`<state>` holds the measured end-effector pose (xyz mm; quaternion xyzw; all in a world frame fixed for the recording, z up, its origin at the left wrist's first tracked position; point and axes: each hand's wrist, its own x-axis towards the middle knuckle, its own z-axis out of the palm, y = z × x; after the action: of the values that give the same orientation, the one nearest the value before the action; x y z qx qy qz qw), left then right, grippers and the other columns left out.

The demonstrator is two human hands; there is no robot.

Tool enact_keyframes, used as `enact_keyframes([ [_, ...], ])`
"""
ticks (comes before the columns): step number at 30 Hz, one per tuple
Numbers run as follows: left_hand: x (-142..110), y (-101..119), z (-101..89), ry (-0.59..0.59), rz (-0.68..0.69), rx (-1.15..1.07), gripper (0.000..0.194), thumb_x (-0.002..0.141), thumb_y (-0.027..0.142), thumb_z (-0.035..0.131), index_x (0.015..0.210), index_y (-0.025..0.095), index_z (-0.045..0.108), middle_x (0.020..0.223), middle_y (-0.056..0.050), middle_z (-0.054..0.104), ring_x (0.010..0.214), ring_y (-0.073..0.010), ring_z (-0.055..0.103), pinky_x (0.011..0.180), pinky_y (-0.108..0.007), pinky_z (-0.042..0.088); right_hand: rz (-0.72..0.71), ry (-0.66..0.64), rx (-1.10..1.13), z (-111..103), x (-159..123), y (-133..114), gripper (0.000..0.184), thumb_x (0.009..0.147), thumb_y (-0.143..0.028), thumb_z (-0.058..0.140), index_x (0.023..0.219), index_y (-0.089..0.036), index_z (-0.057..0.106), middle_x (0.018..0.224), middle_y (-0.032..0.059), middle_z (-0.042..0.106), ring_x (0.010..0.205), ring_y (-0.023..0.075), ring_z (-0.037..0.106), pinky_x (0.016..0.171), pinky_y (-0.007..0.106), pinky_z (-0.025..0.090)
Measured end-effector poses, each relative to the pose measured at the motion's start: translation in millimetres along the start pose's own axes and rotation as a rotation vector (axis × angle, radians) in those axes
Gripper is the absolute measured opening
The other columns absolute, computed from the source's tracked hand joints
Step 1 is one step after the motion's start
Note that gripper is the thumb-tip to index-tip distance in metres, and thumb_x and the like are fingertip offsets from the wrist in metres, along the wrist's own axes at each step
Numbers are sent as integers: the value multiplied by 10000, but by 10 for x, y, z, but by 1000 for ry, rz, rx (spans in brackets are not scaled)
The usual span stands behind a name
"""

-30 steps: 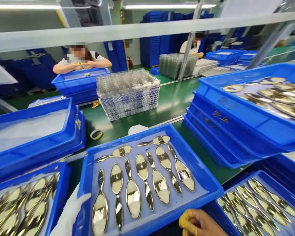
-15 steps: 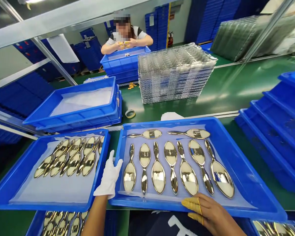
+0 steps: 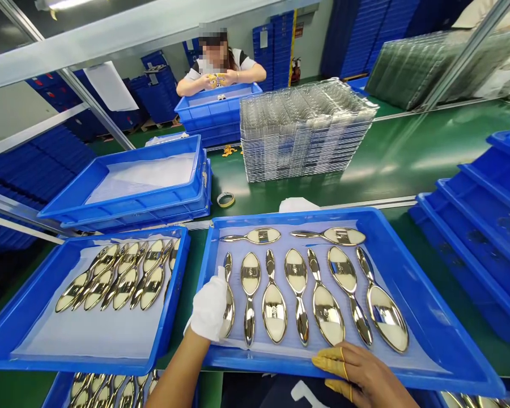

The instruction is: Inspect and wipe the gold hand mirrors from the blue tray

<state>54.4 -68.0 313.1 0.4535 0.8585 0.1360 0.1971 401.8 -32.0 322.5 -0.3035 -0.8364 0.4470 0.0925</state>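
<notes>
Green worktop (image 3: 399,150) is running along a factory line under strip lighting, and a front blue plastic tray (image 3: 429,294) is sitting on it, directly before the person. Seven gold-and-chrome paddle-shaped parts (image 3: 327,314) are lying side by side on a white sheet (image 3: 285,239) inside that tray, alternating head down and head up, and two more are lying crosswise above them. The left hand (image 3: 208,306), in a white glove, is cupping over the leftmost upright part (image 3: 228,317), though whether it is clenching that part cannot be told. The right hand (image 3: 361,368), with yellow finger cots (image 3: 329,360) on two fingers, is gripping the near rim of the front tray.

Left of the front tray, a second blue tray (image 3: 172,294) is carrying a tight cluster of similar parts, and a lower tray (image 3: 53,391) is showing more. Beyond the front tray, a white cloth (image 3: 297,205), a roll of tape (image 3: 225,199) and a tall stack of clear plastic trays (image 3: 306,133) are sitting on the worktop. Stacked blue trays (image 3: 471,243) are rising to its right. Farthest off, a co-worker (image 3: 221,71) is sitting behind a blue crate (image 3: 216,113), handling small yellow pieces.
</notes>
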Motion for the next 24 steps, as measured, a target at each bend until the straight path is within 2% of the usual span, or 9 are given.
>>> enact_keyframes([
  [3, 75, 177, 88, -46, -63, 91, 603, 959, 293, 409, 1481, -9, 432, 1083, -323, 653, 1008, -464, 649, 888, -608, 481, 29, 20, -2, -34, 21, -124, 224, 880, -399, 703, 1090, -384, 780, 1072, 72, 797, 948, 293, 735, 823, 437, 603],
  [6, 166, 275, 156, -48, -99, 109, 621, 937, 233, 436, 1479, -65, 393, 1162, -365, 619, 1036, -477, 640, 889, -607, 469, 39, 20, -17, -73, 36, -235, 214, 875, -374, 705, 1074, -371, 785, 1034, 73, 802, 910, 293, 733, 806, 433, 596],
  [9, 215, 268, 161, -20, -128, 55, 555, 930, 239, 505, 1406, -48, 487, 1020, -267, 683, 980, -373, 676, 880, -517, 498, 77, 14, 28, -112, 33, -260, 225, 876, -396, 700, 1074, -338, 788, 982, 72, 805, 894, 287, 725, 807, 417, 587],
  [11, 196, 231, 101, 3, -127, -4, 482, 936, 320, 563, 1326, 37, 561, 1020, -183, 695, 936, -285, 680, 878, -467, 514, 115, 20, 117, -142, 24, -244, 251, 863, -436, 708, 1062, -310, 794, 974, 80, 801, 908, 287, 721, 822, 409, 585],
  [13, 112, 189, -13, 23, -99, -75, 433, 931, 412, 596, 1241, 109, 603, 1067, -132, 692, 936, -235, 671, 895, -446, 520, 169, 47, 230, -175, 24, -250, 275, 827, -483, 731, 1012, -293, 807, 984, 92, 798, 932, 300, 718, 862, 428, 576],
  [16, -148, 141, -207, 69, -50, -180, 400, 895, 422, 628, 1205, 169, 629, 1103, -139, 698, 1042, -269, 665, 935, -421, 514, 302, 139, 426, -205, 91, -386, 328, 791, -561, 732, 907, -265, 813, 945, 92, 794, 946, 311, 708, 924, 469, 540],
  [18, -370, 127, -271, 82, 11, -283, 408, 867, 395, 636, 1237, 223, 635, 1132, -129, 707, 1118, -298, 648, 974, -397, 507, 359, 161, 580, -189, 203, -566, 412, 798, -626, 693, 896, -240, 799, 903, 78, 781, 926, 288, 694, 923, 450, 521],
  [21, -647, 148, -205, -43, 233, -547, 367, 834, 401, 637, 1178, 287, 696, 1079, -92, 727, 1115, -325, 642, 1000, -415, 517, 364, 32, 801, -96, 458, -871, 561, 767, -747, 642, 864, -209, 767, 831, 48, 734, 803, 223, 649, 774, 348, 504],
  [24, -766, 217, -70, -175, 391, -661, 270, 821, 397, 643, 1053, 316, 755, 881, -85, 732, 997, -341, 668, 942, -473, 557, 367, -41, 927, 3, 718, -1110, 660, 654, -855, 644, 679, -196, 664, 640, -27, 559, 585, 125, 463, 579, 252, 389],
])
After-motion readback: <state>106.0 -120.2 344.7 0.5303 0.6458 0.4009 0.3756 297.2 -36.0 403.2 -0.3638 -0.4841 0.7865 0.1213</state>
